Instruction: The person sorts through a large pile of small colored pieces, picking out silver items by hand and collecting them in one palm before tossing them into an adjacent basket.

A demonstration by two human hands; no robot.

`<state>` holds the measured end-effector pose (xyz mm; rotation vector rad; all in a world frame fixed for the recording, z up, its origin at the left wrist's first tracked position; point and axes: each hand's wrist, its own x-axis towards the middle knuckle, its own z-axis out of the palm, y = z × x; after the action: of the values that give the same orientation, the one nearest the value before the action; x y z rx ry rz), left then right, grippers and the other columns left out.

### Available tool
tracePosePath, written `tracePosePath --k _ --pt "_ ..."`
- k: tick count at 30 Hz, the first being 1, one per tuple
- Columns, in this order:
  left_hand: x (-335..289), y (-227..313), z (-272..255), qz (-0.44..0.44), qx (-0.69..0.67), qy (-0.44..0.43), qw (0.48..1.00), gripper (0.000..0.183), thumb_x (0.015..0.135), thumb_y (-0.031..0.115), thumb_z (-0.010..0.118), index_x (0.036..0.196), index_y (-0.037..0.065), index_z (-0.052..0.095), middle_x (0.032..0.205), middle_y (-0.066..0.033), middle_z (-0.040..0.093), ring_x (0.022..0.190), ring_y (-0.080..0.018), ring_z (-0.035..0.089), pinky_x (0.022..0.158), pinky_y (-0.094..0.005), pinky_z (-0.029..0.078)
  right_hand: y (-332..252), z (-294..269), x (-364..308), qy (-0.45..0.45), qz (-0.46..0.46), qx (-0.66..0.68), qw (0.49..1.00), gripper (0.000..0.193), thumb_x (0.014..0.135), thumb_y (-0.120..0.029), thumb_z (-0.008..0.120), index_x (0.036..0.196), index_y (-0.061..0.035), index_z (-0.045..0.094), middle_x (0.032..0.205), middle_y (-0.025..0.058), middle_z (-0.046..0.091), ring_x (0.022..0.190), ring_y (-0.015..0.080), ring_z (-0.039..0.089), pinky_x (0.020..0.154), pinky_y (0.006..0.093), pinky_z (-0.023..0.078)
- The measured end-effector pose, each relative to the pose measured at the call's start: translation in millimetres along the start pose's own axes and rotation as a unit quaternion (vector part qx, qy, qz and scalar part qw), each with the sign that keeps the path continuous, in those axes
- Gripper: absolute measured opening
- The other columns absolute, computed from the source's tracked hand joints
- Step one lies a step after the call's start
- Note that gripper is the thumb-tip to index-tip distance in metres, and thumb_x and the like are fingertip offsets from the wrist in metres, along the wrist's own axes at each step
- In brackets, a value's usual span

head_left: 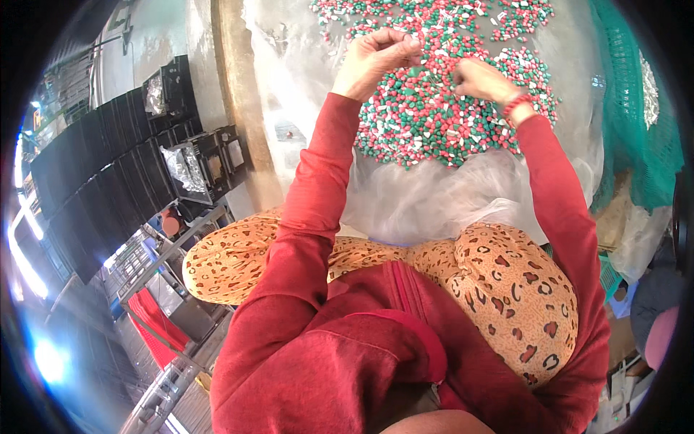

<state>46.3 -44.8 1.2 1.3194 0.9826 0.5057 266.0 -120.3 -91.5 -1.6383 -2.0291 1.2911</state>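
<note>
On the plastic sheet [426, 194], coloured pieces [434, 123] are lying, long axes pointing every way. Over it, the left hand [370, 64] is nearly pinching, the right hand [487, 82] is showing curled fingers [463, 74]; I cannot tell what they're holding.

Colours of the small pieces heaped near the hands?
The small pieces are mixed pinkish red, green and white; best seen in the head view.

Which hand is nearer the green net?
Right. The right hand is over the pile, left of the net; the left hand is farther left, by the pile's left side.
</note>
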Motion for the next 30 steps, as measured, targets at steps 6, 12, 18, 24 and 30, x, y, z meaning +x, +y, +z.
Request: tracePosePath --k 6,12,18,24,30 --pt "16 -43 10 -0.066 -0.017 -0.048 0.997 0.013 0.084 0.009 0.053 0.092 -0.001 0.058 0.080 -0.0067 0.062 0.071 -0.0121 0.061 0.067 -0.0245 0.049 25 -9 -37 0.015 0.058 0.234 0.970 0.013 0.069 0.002 0.056 0.081 -0.0014 0.050 0.072 0.0008 0.048 0.072 0.0108 0.049 0.066 0.0257 0.042" --pt "40 -104 15 0.161 0.397 -0.153 0.891 0.018 0.081 0.006 0.045 0.090 0.001 0.059 0.080 -0.0083 0.059 0.070 -0.0179 0.057 0.064 -0.0298 0.048 16 -11 -41 0.152 0.060 0.309 0.937 0.035 0.073 -0.002 0.058 0.108 -0.0064 0.053 0.071 0.0004 0.053 0.072 0.0105 0.052 0.068 0.0259 0.043" --pt "49 -97 27 0.230 0.625 -0.283 0.691 0.008 0.074 0.007 0.054 0.078 0.000 0.058 0.084 -0.0135 0.055 0.078 -0.0276 0.058 0.068 -0.0383 0.049 -6 -35 -44 0.229 0.045 0.251 0.939 0.027 0.079 -0.004 0.051 0.106 -0.0061 0.055 0.077 0.0012 0.054 0.072 0.0104 0.051 0.069 0.0252 0.042" --pt "72 -78 35 0.117 0.656 -0.335 0.666 0.018 0.072 0.019 0.058 0.068 0.002 0.060 0.061 -0.0131 0.058 0.061 -0.0301 0.059 0.060 -0.0411 0.048 -10 -17 -33 0.022 -0.037 0.625 0.779 0.008 0.076 -0.008 0.054 0.084 -0.0062 0.054 0.079 0.0023 0.055 0.075 0.0108 0.053 0.070 0.0253 0.042" --pt "41 -22 -7 -0.045 0.272 -0.210 0.938 0.024 0.081 0.027 0.057 0.081 0.003 0.062 0.069 -0.0048 0.061 0.061 -0.0104 0.056 0.058 -0.0250 0.047 -32 49 -7 0.079 -0.059 0.075 0.992 0.014 0.078 -0.012 0.052 0.087 -0.0015 0.051 0.080 0.0116 0.055 0.076 0.0252 0.055 0.065 0.0352 0.045"
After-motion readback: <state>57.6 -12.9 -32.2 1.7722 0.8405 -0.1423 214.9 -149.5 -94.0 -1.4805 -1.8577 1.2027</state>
